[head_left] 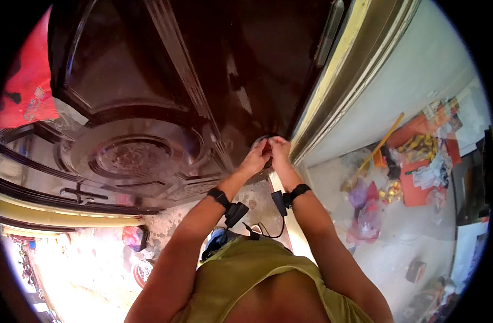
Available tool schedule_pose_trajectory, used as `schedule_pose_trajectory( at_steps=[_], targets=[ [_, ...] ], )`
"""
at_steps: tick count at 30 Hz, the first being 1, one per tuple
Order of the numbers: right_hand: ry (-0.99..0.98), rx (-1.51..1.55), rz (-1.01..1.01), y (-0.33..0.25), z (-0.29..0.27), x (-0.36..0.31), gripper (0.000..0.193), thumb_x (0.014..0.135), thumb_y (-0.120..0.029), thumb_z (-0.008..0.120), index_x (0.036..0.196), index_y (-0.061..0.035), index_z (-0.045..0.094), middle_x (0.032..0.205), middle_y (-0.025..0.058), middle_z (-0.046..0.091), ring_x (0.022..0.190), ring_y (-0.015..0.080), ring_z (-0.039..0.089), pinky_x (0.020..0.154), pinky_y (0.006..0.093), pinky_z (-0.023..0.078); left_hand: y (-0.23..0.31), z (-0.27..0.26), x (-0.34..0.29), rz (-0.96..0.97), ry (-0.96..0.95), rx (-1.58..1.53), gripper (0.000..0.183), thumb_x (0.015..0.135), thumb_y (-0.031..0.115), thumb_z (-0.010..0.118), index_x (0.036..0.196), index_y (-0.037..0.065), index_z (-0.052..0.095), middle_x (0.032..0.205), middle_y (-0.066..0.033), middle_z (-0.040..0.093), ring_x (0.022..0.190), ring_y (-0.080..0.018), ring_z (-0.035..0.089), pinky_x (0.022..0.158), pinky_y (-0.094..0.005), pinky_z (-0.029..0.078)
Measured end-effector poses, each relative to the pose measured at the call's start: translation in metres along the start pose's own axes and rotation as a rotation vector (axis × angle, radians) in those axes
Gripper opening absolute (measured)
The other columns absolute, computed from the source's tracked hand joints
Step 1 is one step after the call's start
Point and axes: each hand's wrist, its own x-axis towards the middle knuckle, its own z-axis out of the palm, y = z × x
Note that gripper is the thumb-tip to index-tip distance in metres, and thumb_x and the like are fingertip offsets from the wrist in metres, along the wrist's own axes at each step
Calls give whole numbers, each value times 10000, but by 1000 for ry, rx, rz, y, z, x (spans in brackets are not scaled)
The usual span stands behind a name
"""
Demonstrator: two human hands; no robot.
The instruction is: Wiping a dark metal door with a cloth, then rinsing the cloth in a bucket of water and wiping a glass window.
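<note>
Nearest, a green sleeveless top (246, 269); both forearms carry black wrist straps. Left hand (255, 159) and right hand (279, 149) meet, touching, fingers pinched on a small fitting (264, 141) at the edge of a dark brown carved door (165, 97); its kind cannot be told. Beyond, right: pale door frame (343, 91), broom (373, 156), plastic bags (365, 210), orange litter on the floor (392, 253).

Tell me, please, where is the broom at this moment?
In the head view, the broom lies on the floor at the right, beside the pile of bags and papers, right of both hands.
</note>
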Motion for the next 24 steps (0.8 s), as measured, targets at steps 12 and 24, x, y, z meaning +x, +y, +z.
schedule_pose_trajectory(
  at_steps=[12,24],
  targets=[
    [-157,55,-492,-133,28,-31,131,913,-69,627,806,5,614,743,-38,592,694,40,506,624,219,434,115,-38,-18,402,130,-79,642,867,-52,523,1461,-21,280,1413,-173,393,1337,-276,384,1105,-320,286],
    [-412,-182,-420,-94,83,-71,122,870,-102,683,867,20,677,671,-2,610,619,54,498,572,252,433,90,-81,-94,322,423,4,534,883,-61,501,1401,-55,371,1308,-188,472,1215,-270,499,1033,-309,386]
  ],
)
